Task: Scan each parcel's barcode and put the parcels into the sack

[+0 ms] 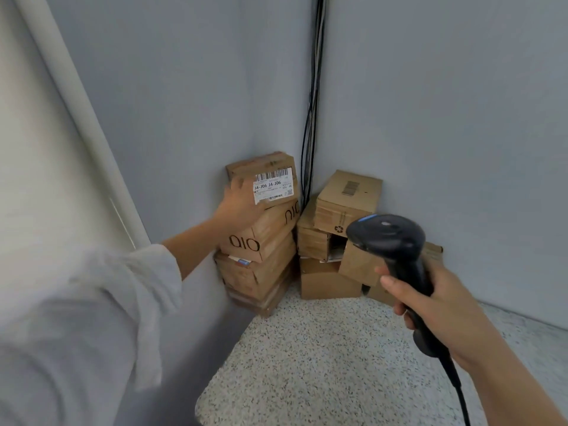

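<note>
Two stacks of brown cardboard parcels stand in the corner of the room. The top parcel (270, 176) of the left stack carries a white barcode label (273, 187) facing me. My left hand (241, 204) grips this parcel at its left front edge, beside the label. My right hand (436, 305) holds a black barcode scanner (390, 238) by its handle, with the head raised in front of the right stack (335, 238). No sack is in view.
Grey walls meet behind the parcels, with black cables (312, 103) running down the corner. A pale post or door frame (70, 118) stands on the left. The scanner's cable (458, 392) hangs toward the lower right. The speckled floor (322, 364) spreads in front of the stacks.
</note>
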A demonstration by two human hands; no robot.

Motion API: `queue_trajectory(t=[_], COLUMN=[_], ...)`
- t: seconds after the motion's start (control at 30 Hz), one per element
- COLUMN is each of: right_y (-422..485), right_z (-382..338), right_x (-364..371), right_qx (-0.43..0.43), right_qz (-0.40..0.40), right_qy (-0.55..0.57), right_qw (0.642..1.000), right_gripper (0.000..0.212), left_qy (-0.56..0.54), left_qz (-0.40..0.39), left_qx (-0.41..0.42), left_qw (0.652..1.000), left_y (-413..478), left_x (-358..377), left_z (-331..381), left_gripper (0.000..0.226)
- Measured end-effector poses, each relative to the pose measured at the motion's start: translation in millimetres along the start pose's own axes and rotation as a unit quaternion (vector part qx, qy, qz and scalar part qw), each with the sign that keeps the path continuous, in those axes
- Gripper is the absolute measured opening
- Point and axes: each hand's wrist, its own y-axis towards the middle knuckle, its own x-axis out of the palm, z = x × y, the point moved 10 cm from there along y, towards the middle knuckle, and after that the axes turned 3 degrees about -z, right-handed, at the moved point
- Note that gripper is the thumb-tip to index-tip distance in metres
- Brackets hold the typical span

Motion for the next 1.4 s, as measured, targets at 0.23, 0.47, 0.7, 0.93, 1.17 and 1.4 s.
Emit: queue_trajectory(t=[0.23,0.47,0.7,0.93,1.17,1.4], right_y=[2.3,-7.8,-5.4,-4.8,-12.9,-30.3], right_z=[-0.1,10.2,14.7,13.5,15.2,20.9], right_x=[4.1,-17.4,-12.3,0.7,7.6,-1.8], right_qx=[0.031,0.065,0.074,0.063,0.057,0.061], right_qz=[0.039,0.09,0.09,0.069,0.045,0.044], right_qy=[-0.023,-0.054,-0.051,-0.029,-0.013,-0.013], right_qw=[0.998,0.992,0.992,0.995,0.997,0.997], right_gripper=[0.009,0.007,0.006,0.006,0.011,0.015], left_qy=[0.003,0.14,0.109,-0.017,-0.143,-0.312], left_qz=[-0.008,-0.098,-0.116,-0.163,-0.091,-0.062], left_qx=[-0.089,-0.079,-0.095,-0.07,-0.066,-0.016], left_qw=[0.996,0.982,0.983,0.984,0.983,0.948], left_y=[98.7,129.0,120.9,95.8,59.9,20.4], left_x=[-12.7,7.0,3.8,8.2,-5.4,4.0], left_z=[-42.4,-57.9,-65.3,-62.0,-63.8,-24.4], left_gripper=[0.083,0.082,0.089,0.1,0.124,0.08])
